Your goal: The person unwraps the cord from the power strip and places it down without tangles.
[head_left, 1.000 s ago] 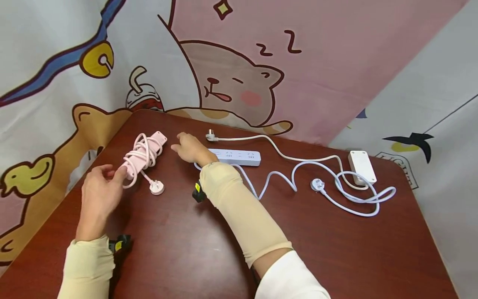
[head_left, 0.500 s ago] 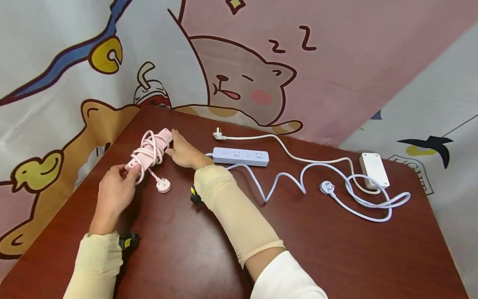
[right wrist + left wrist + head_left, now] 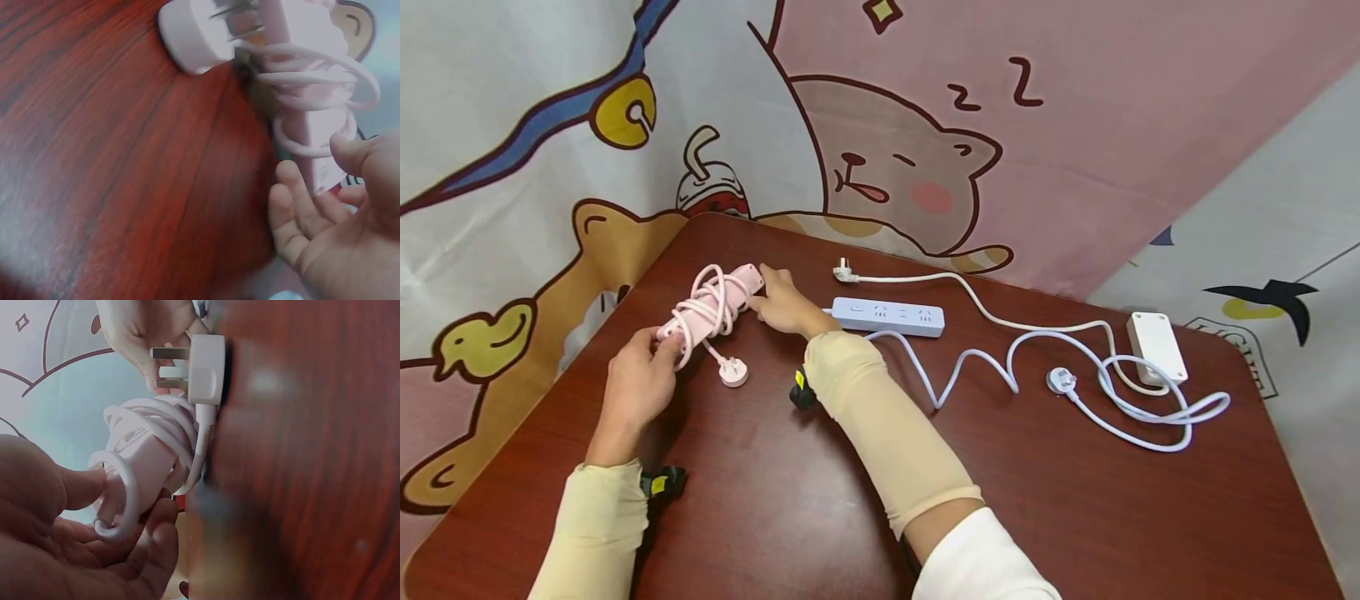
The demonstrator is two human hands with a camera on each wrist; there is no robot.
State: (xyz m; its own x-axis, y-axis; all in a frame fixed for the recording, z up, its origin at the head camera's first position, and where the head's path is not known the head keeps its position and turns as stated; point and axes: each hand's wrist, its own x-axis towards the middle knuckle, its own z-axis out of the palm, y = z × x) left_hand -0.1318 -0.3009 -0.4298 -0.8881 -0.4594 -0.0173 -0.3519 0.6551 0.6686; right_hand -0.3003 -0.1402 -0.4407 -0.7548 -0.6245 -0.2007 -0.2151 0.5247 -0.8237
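Observation:
A pink power strip (image 3: 702, 315) lies slantwise between my two hands at the left of the table, its own pink cord wound loosely round its middle. My left hand (image 3: 642, 382) pinches the near end between thumb and fingers, also seen closely in the left wrist view. At the far end is my right hand (image 3: 786, 307); in the right wrist view its thumb and curled fingers (image 3: 294, 187) are on either side of that end. The cord's three-pin plug (image 3: 733, 372) rests on the table, pins facing away from the tabletop's right side in the left wrist view.
Right of my right hand lies a pale blue-white power strip (image 3: 887, 317); its wavy cord (image 3: 970, 354) runs right to a plug (image 3: 1062, 382). A white strip (image 3: 1156, 346) stands at the table's far right, its cord reaching a plug (image 3: 844, 270) near the back edge. A printed curtain hangs behind.
My right hand has come left to the far end of the pink power strip and taken hold there. The left hand keeps its grip on the near end. The head view has shifted slightly.

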